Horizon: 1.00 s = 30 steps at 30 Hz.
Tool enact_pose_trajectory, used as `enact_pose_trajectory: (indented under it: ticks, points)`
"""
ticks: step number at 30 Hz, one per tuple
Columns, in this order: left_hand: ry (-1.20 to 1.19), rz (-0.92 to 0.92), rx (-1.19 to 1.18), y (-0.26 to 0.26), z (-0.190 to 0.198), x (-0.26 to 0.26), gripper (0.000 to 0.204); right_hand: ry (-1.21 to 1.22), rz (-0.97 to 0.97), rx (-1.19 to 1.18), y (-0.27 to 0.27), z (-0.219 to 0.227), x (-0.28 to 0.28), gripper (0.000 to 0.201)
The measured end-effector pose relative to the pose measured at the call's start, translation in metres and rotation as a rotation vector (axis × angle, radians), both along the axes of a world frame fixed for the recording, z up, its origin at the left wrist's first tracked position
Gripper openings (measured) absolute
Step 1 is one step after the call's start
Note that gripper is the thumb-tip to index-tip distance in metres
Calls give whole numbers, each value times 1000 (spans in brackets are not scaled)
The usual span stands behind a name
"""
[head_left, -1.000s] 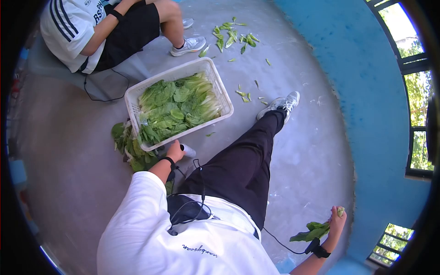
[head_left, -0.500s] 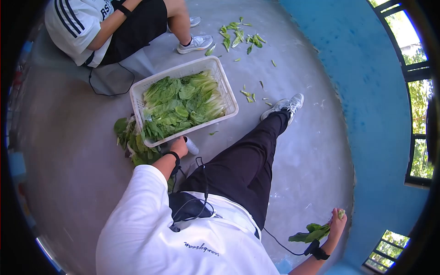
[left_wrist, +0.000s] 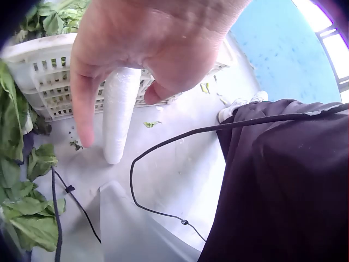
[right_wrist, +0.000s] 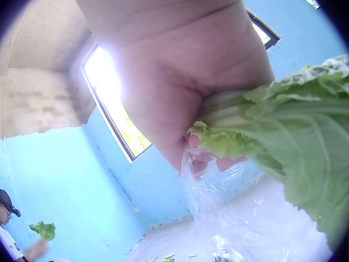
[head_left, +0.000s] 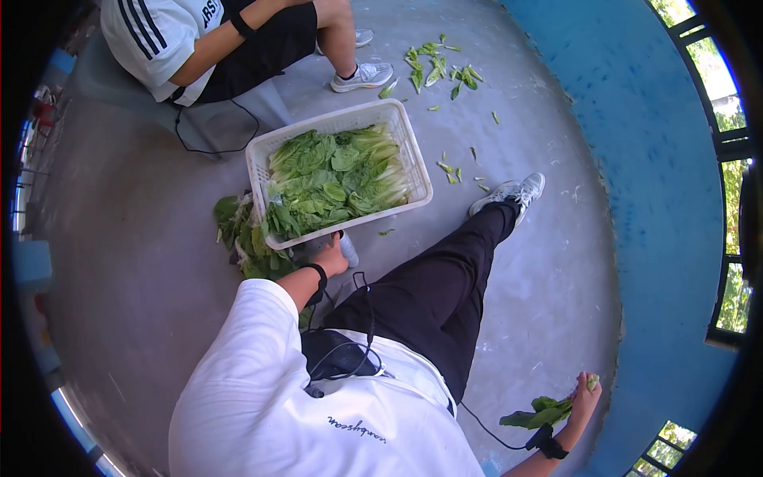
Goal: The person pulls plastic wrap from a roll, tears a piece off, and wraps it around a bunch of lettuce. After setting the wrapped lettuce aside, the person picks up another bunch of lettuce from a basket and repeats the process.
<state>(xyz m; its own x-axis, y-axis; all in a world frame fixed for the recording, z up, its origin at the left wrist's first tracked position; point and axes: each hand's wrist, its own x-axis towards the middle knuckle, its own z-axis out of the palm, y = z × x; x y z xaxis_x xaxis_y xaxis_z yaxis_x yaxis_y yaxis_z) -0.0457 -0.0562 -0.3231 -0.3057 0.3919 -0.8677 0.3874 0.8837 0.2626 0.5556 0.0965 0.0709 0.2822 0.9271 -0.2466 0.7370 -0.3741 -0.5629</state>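
In the head view, a white crate (head_left: 420,176) filled with leafy greens (head_left: 338,175) stands on the grey floor (head_left: 151,262), with more loose leaves (head_left: 253,248) lying against its near left side. The left hand (head_left: 328,259) is just beside the crate's near edge, at a roll of clear film (head_left: 348,251). Well apart, near the blue wall (head_left: 580,103), the right hand (head_left: 585,399) holds a leafy bunch (head_left: 547,412), its leaves pointing back toward the body and its pale stem end showing at the fingers. Small leaf scraps (head_left: 435,67) lie beyond the crate, near another person's shoe (head_left: 364,76). In the left wrist view, the roll points down from under the palm; the fingers of the left hand are partly spread about its upper end, one reaching almost straight down on one side and the thumb bent on the other. A dark cord (left_wrist: 180,136) loops in front of the dark trousers (left_wrist: 283,174), and the slotted side of the crate is behind the hand. In the right wrist view, the fingers of the right hand are curled closed round the pale stems of the bunch, and thin clear film (right_wrist: 204,191) hangs bunched from the fingertips.
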Motion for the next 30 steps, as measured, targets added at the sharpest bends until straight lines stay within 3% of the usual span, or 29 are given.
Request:
enact_pose_trajectory:
  ticks: [8,13,16,21,30]
  points:
    - [-18,13,36,-2,-12,-7,96,-74,73,32,4,-16,25,20]
    - [-15,13,57,-1,3,-7,95,16,31,35,0,-9,-5,21]
    - [37,-15,76,-6,-12,-7,94,15,46,41,-1,-10,-3,22]
    - [-79,142,-41,4,12,-11,95,11,66,60,1,-7,-20,22]
    - [-87,154,14,4,9,-21,97,20,57,50,-14,-4,-39,22]
